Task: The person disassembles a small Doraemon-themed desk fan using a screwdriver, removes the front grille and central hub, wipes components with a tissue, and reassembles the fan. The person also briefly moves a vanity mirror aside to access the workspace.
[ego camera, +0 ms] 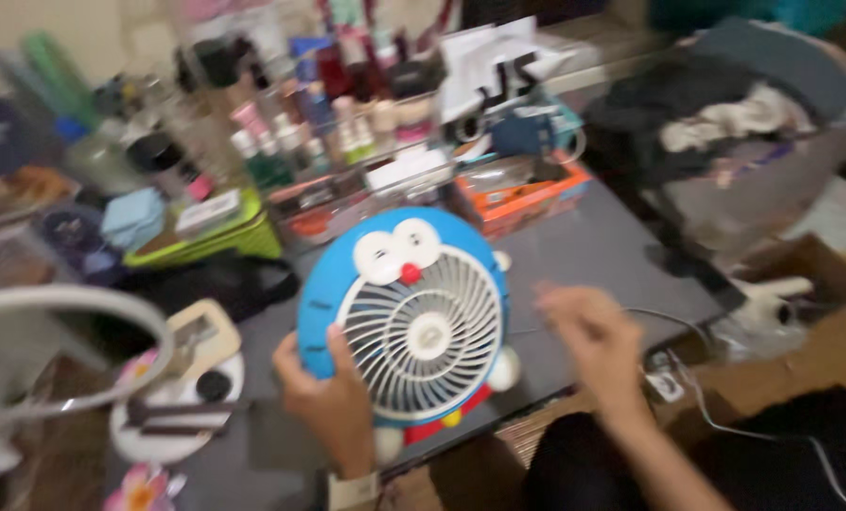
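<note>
a small round desk fan (413, 326), blue with a white cartoon-cat face, red nose and white grille, stands upright near the front edge of the dark bench (593, 255), tilted a little toward the camera. the left hand (328, 397) comes up from below with the wrist bent back, palm against the fan's lower left rim; its fingers are clasped on that rim, the thumb (336, 343) lying over the blue front edge beside the grille. a pale band sits at the wrist. the right hand (588, 341) hangs in the air just right of the fan, apart from it, forearm running down to the lower right; it is smeared by motion, so whether its fingers are curled or loose cannot be told. a thin white cable (697, 378) runs across the bench edge behind that hand. behind the fan sit an orange box (527, 203), a green tray (215, 241) and a crowd of blurred bottles (290, 132). to the left, a round white stand (172, 416) holds a small dark disc. dark clothes (706, 123) are heaped at the far right.
</note>
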